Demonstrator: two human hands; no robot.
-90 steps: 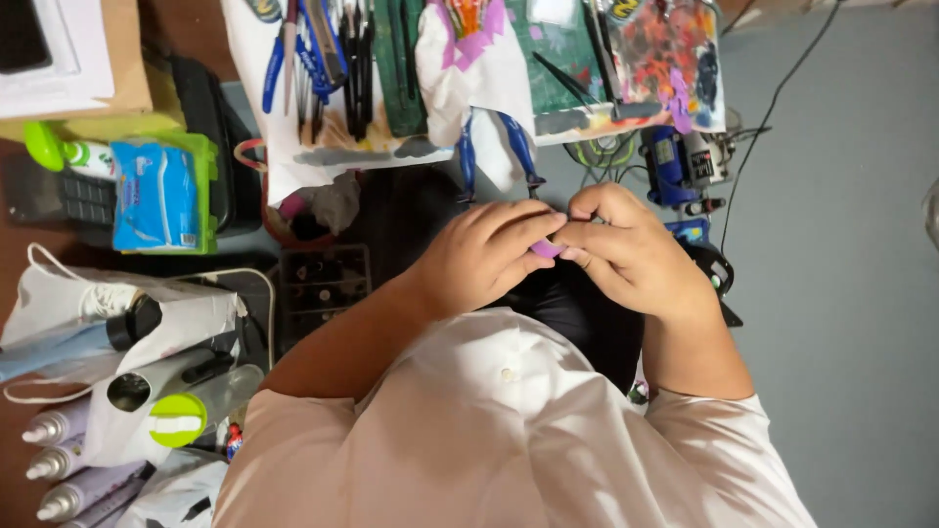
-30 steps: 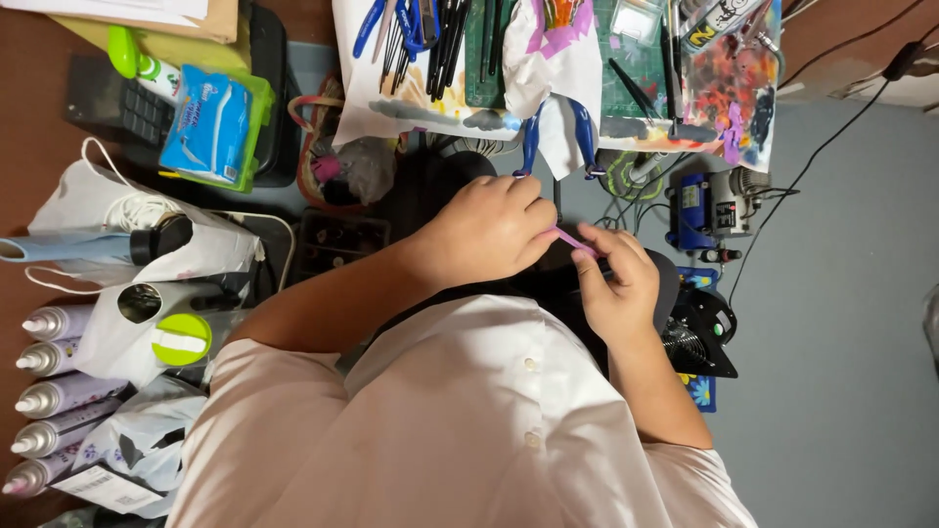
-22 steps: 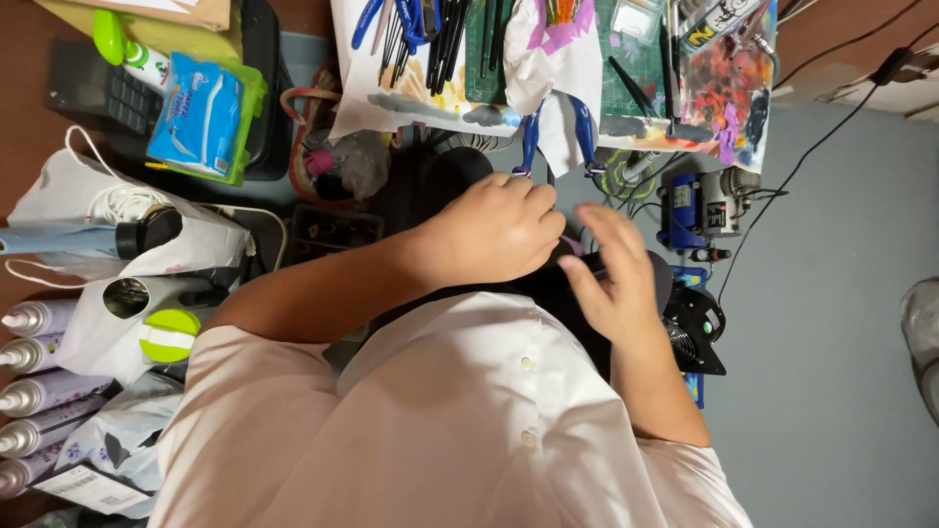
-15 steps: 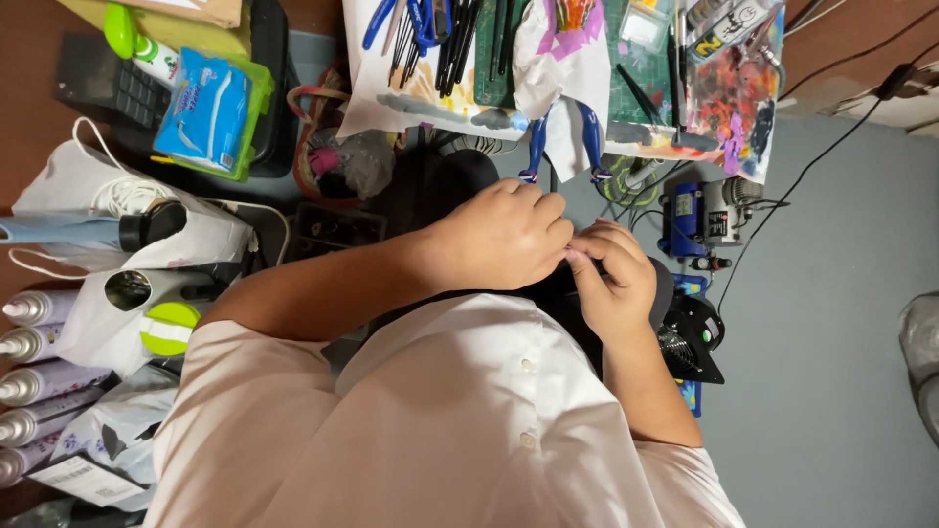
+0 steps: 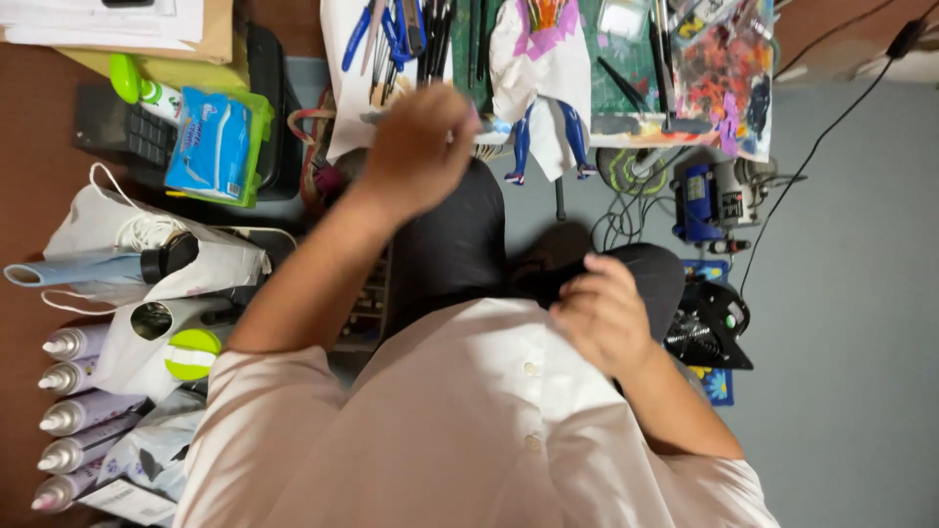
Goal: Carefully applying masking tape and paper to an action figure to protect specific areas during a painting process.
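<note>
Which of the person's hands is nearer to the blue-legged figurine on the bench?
The left hand: it is raised just left of the blue-legged figurine. The right hand rests lower, at the lap.

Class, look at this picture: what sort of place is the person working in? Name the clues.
Probably a hobby or model-painting desk: a paint-splashed figure, a row of hand tools above the left hand, and spray cans beside the seat.

Desk edge packed w/ pens (image 5: 411, 39), figure (image 5: 543, 73), spray cans (image 5: 73, 411) left, grey floor (image 5: 841, 293) open right
</note>
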